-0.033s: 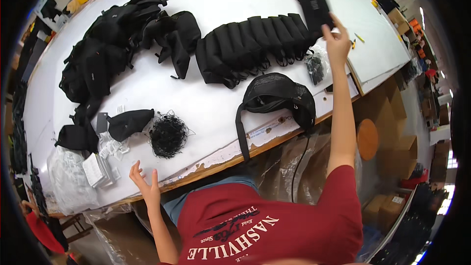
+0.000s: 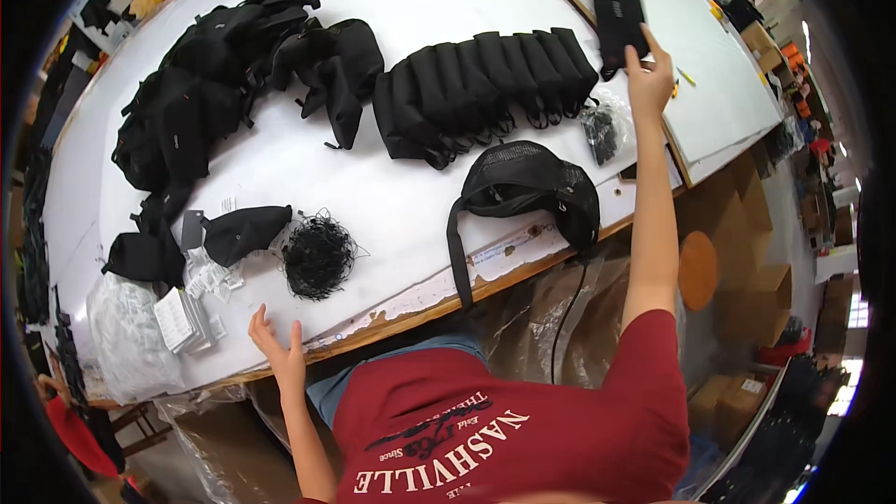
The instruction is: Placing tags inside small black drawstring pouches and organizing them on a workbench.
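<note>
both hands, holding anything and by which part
The right hand holds a black pouch by its near end, at the right edge; the left hand holds nothing.

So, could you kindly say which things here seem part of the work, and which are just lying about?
Apparently in the work:
black pouch at the right hand
row of black pouches

Apparently lying about:
round brown disc
cardboard boxes

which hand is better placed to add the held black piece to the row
Probably the right hand: it holds the black piece just beyond the right end of the row of black pouches. The left hand is empty and farther off, by the front edge of the table.
</note>
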Tool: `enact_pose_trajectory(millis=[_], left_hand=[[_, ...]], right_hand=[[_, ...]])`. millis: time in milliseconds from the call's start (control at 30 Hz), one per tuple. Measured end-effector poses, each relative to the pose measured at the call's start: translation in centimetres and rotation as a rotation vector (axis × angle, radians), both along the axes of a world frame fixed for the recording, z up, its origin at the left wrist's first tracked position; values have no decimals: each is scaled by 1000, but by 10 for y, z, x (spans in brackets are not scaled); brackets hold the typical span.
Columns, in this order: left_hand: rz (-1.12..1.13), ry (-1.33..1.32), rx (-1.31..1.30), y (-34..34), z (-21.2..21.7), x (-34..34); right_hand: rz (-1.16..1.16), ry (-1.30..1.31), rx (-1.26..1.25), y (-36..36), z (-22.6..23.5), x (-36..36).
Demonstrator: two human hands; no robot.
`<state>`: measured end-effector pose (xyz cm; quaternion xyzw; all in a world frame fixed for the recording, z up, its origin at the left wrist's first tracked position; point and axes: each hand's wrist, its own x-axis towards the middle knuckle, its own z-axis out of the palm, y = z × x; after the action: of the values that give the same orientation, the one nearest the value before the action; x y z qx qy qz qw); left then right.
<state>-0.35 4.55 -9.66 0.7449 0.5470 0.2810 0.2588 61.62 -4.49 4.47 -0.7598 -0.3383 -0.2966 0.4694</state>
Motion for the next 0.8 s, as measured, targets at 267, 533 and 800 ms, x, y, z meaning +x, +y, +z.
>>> enact_pose_trajectory(millis=[267, 533, 800], left_hand=[[93, 276, 204, -7, -21, 22], [124, 345, 226, -13, -21, 22], [119, 308, 268, -7, -25, 19]], right_hand=[[-306, 49, -803, 19, -96, 99], [-269, 174, -965, 21, -86, 82], [564, 247, -722, 68, -43, -149]])
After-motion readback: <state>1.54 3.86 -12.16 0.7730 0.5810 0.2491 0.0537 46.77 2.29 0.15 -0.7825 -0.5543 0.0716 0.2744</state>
